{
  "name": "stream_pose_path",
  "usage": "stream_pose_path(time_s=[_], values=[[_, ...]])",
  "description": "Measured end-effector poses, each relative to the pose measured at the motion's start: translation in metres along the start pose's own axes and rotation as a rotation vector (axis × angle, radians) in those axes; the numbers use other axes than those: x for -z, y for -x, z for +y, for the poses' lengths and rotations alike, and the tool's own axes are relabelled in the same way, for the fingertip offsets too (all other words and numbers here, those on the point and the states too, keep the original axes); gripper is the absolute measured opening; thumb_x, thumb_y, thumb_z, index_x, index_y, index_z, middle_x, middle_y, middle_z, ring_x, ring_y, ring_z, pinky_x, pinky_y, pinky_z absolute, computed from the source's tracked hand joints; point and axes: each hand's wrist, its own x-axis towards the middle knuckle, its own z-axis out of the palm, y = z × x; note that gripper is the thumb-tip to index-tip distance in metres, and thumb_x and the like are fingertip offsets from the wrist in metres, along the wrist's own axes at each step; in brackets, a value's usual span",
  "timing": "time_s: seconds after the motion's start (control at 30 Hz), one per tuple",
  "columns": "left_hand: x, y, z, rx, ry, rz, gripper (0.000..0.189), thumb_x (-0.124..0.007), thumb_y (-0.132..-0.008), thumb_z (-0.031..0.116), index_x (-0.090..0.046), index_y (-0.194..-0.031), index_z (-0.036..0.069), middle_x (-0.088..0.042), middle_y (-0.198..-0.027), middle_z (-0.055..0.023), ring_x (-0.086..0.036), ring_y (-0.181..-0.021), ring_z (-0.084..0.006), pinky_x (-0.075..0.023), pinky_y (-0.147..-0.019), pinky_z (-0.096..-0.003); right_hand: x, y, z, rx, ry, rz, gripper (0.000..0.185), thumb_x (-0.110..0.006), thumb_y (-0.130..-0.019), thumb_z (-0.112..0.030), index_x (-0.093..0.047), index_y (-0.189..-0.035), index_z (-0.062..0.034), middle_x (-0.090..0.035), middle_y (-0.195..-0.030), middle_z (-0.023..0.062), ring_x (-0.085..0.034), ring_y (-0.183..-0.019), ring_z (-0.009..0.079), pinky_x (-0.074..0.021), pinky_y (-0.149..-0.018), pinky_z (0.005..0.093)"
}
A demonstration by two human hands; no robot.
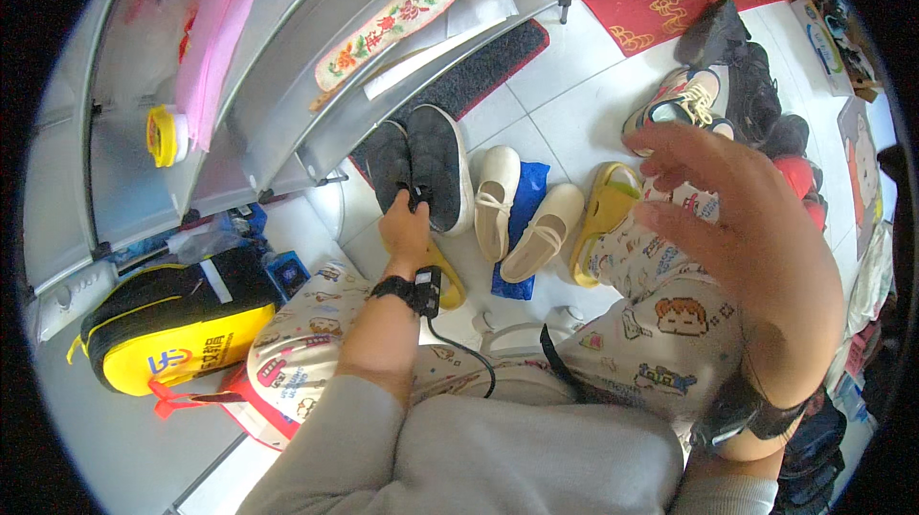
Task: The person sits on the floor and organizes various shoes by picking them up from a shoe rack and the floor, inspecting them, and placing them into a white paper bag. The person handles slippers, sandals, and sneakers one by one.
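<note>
My left hand (pixel 404 231) grips the heel ends of a pair of black shoes (pixel 439 163) with pale soles. They stand side by side, partly over a dark mat with a red edge (pixel 495 66). My right hand (pixel 725 206) is raised close to the camera and blurred, fingers apart, with nothing seen in it. Between my hands, a pair of cream strap shoes (pixel 497 192) rests on the floor, with a blue plastic sheet (pixel 530 188) partly under them. Yellow slippers (pixel 609 210) are on my feet; the left one is largely hidden by my arm.
A grey shoe rack (pixel 280 106) rises at the left, bearing an embroidered insole (pixel 391 30). Below it sits a yellow and black bag (pixel 194 343). Beige sneakers (pixel 682 98) and several dark shoes (pixel 750 88) line the right side. A red mat (pixel 632 27) lies beyond.
</note>
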Motion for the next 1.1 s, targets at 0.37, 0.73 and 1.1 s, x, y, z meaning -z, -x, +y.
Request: stream_pose_path(time_s=[0.37, 0.73, 1.1], values=[[0.046, 0.046, 0.09, -0.195, 0.287, -0.027, 0.022, -0.066, -0.068, 0.019, -0.065, -0.088, 0.01, -0.063, -0.069, -0.0163, -0.06, -0.064, -0.0364, -0.0478, -0.061, -0.0444, 0.033, 0.027, 0.025, 0.048, -0.086, 0.074, 0.027, -0.061, -0.088, -0.011, -0.057, -0.114, -0.0033, -0.062, -0.088, 0.0063, -0.058, -0.082, 0.0128, -0.0474, -0.071, 0.0259], [-0.014, 0.007, 0.223, -0.287, 0.104, -0.411, 0.033, -0.06, -0.078, 0.041, -0.065, -0.086, 0.01, -0.065, -0.083, -0.0176, -0.062, -0.08, -0.0373, -0.0485, -0.071, -0.0439, 0.035, 0.015, 0.053, -0.035, -0.179, 0.132, 0.027, -0.058, -0.087, -0.004, -0.056, -0.114, -0.0012, -0.059, -0.085, 0.0025, -0.054, -0.079, 0.0085, -0.0443, -0.069, 0.0232], [-0.164, -0.131, -0.012, 0.263, 0.248, -0.386, 0.038, -0.054, -0.087, 0.033, -0.059, -0.107, 0.002, -0.06, -0.109, -0.0214, -0.055, -0.111, -0.0276, -0.0437, -0.092, -0.0399, 0.024, -0.005, 0.057, -0.138, -0.244, 0.188, 0.034, -0.058, -0.082, 0.001, -0.055, -0.116, 0.0007, -0.06, -0.095, 0.0072, -0.058, -0.09, 0.0138, -0.045, -0.082, 0.0257]])
